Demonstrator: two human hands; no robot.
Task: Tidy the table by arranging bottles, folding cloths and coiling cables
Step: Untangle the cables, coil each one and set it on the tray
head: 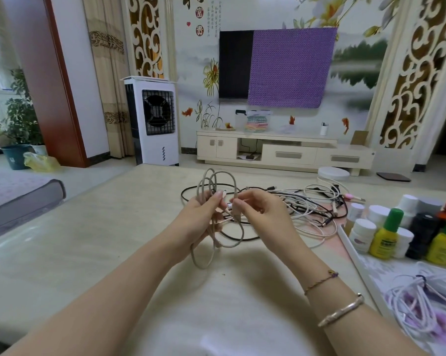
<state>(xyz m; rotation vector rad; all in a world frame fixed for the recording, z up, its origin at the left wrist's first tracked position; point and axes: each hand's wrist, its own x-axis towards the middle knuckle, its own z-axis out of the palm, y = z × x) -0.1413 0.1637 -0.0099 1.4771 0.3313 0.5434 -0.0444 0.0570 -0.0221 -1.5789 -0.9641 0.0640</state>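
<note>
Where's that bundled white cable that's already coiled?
In the head view, the coiled white cable lies at the lower right on the pale patterned tray, nearer the person than the cluster of small bottles.

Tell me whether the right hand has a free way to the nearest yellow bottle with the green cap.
Probably not yet: the right hand pinches the grey braided cable that the left hand also holds. Otherwise the path looks open; the yellow bottle with the green cap stands at the cluster's near edge.
</note>
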